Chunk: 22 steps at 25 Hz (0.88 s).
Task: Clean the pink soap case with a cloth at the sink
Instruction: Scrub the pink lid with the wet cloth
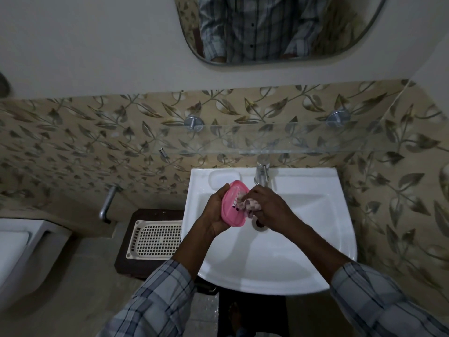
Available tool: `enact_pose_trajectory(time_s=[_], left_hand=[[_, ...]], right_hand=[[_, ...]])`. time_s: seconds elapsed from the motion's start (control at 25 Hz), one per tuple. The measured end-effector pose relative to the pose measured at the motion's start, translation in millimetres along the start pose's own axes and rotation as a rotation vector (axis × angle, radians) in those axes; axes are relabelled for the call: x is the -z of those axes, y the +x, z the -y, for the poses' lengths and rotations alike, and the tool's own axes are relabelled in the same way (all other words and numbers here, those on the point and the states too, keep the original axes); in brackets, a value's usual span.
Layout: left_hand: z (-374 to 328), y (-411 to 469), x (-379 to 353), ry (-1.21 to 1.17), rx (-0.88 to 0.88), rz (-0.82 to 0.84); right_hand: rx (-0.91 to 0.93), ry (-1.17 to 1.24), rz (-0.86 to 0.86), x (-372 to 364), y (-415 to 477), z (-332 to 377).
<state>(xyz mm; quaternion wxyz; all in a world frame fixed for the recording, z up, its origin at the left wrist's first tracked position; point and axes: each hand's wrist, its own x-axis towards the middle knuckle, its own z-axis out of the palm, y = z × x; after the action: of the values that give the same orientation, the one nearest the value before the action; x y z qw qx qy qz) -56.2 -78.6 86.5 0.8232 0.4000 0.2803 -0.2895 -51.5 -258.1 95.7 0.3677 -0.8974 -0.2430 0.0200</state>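
Note:
Over the white sink (303, 239) my left hand (213, 210) grips the pink soap case (230, 207) from its left side, tilted with its open inside facing right. My right hand (267, 205) is closed on a bunched, patterned cloth (249, 206) that is pressed into the inside of the case. Both hands hover above the basin, just left of the drain hole (259, 224). Part of the cloth is hidden under my right fingers.
A chrome tap (261, 175) stands at the back of the sink, below a glass shelf (291, 139). A cream perforated tray (155, 239) rests on a dark stand left of the sink. A toilet (21, 251) is at far left, a mirror (267, 27) above.

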Motion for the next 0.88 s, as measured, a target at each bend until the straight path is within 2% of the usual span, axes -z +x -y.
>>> enact_pose_trajectory(time_s=[0.12,0.16,0.24,0.28,0.44,0.6,0.68,0.76,0.88], left_hand=[[-5.3,4.9,-0.4,-0.065,-0.026,0.047],[-6.7,6.7,-0.4,-0.065,-0.02,0.058],[-7.8,6.4,0.4,-0.032,0.008,0.037],[-7.8,5.7,2.2,-0.024,0.026,0.032],[-8.1,2.6,2.5,-0.014,0.04,0.054],[-4.8,3.1,0.3,-0.049,0.048,0.107],[-0.2,4.6,2.5,-0.015,0.057,0.116],[1.7,3.0,4.9,-0.007,0.073,0.134],[0.2,1.1,5.5,-0.032,0.096,0.184]], right_hand=[[-0.176,0.204,-0.129,-12.7,4.0,19.9],[-0.141,0.194,-0.113,-21.1,-0.1,28.6],[0.071,0.074,-0.035,-31.1,-12.0,34.1],[0.115,0.075,-0.019,-26.1,-12.5,30.3],[-0.016,0.159,-0.164,-6.6,3.7,13.1],[0.331,0.073,-0.058,-13.0,5.2,20.8],[0.168,0.175,-0.096,-7.2,17.0,12.1],[0.1,0.101,-0.102,-7.0,22.0,12.8],[0.377,0.031,0.078,-13.0,12.8,11.4]])
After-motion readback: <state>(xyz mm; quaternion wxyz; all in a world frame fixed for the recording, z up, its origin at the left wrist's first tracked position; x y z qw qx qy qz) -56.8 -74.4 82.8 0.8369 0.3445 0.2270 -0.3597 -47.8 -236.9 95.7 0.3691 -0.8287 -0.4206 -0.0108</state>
